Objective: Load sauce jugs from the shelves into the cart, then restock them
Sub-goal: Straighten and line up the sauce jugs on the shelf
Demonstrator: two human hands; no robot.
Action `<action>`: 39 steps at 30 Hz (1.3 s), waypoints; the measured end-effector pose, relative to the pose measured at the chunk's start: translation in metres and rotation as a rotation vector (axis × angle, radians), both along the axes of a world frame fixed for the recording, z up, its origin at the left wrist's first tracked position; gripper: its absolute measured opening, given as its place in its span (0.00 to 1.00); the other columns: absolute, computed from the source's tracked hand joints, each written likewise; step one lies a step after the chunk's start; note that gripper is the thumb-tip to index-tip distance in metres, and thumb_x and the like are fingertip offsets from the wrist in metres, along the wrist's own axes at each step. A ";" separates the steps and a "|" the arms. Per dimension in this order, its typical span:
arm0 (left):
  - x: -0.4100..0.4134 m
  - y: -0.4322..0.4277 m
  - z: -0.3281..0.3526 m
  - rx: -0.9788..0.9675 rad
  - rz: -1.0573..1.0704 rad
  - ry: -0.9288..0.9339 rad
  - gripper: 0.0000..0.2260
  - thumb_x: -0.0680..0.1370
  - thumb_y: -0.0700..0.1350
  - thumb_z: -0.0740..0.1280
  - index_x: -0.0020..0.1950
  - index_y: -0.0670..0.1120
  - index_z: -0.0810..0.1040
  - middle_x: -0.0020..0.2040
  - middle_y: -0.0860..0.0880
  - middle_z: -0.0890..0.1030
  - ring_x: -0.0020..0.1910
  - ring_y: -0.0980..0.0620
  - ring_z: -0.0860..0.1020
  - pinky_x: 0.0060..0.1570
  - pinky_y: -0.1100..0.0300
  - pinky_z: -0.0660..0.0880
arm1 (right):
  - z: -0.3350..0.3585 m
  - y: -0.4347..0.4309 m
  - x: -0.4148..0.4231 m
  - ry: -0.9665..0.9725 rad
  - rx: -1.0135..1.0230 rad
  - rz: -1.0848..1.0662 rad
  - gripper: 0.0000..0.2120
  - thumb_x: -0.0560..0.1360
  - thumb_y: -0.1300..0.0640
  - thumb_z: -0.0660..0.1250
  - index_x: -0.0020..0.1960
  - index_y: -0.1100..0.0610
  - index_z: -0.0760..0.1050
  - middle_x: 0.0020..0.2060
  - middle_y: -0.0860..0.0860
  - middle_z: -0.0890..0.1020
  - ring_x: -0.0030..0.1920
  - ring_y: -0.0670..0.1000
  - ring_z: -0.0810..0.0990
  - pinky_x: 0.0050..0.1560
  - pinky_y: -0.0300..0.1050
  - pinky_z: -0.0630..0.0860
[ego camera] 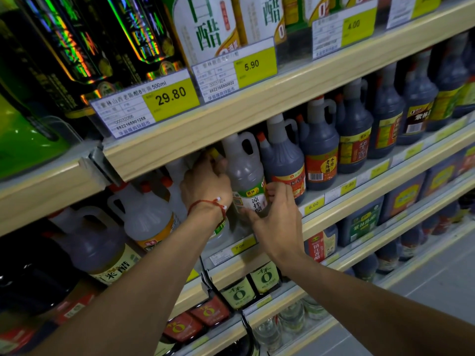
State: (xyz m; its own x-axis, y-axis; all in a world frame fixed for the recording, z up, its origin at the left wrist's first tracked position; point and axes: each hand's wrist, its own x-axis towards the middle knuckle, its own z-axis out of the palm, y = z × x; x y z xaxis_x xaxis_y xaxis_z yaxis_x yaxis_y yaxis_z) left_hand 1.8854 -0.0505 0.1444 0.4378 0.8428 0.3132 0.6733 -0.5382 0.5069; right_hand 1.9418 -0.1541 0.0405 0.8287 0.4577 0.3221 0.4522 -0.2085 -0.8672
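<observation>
In a shop aisle, wood-edged shelves (231,119) slant away to the right. They're packed with dark jugs (318,150), with yellow price tags (171,98) along the lips and grey floor (442,273) at the lower right. The upper frame edge cuts off the tall bottles on top. The left hand (205,183), with a red string bracelet (205,202) at the wrist, reaches in under the shelf lip. Its fingertips are lost up there, so there's no telling whether it grips anything. The right hand (277,214) is wrapped round the label of the grey jug (244,168), thumb one side, fingers the other. That jug stands upright on the middle shelf, between pale jugs (144,214) and the dark ones.
</observation>
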 end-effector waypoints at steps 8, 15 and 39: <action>0.000 0.000 0.002 0.001 -0.002 0.068 0.10 0.84 0.48 0.57 0.61 0.48 0.75 0.62 0.41 0.79 0.61 0.37 0.75 0.52 0.53 0.66 | 0.002 -0.002 0.003 0.051 -0.032 0.027 0.28 0.71 0.47 0.81 0.62 0.52 0.70 0.57 0.47 0.76 0.56 0.50 0.77 0.59 0.54 0.78; -0.002 0.001 -0.001 -0.026 -0.059 0.013 0.07 0.83 0.44 0.59 0.57 0.47 0.76 0.57 0.42 0.80 0.58 0.38 0.76 0.49 0.55 0.67 | 0.006 -0.004 0.001 0.057 -0.036 0.027 0.26 0.71 0.49 0.80 0.60 0.52 0.69 0.57 0.48 0.75 0.56 0.50 0.76 0.60 0.51 0.77; -0.088 -0.009 -0.025 0.026 0.113 -0.326 0.19 0.76 0.59 0.70 0.61 0.49 0.80 0.58 0.47 0.82 0.58 0.44 0.79 0.51 0.52 0.75 | 0.003 0.032 -0.060 -0.054 -0.158 0.228 0.27 0.68 0.57 0.80 0.65 0.53 0.74 0.57 0.53 0.82 0.58 0.57 0.80 0.56 0.56 0.80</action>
State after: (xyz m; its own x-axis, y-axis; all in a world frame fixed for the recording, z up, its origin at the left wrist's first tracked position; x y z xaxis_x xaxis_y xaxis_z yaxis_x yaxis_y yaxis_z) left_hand 1.7971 -0.0594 0.1197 0.2158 0.8698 0.4437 0.5340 -0.4855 0.6922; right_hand 1.8817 -0.1225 0.0433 0.6823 0.6783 0.2726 0.5472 -0.2268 -0.8057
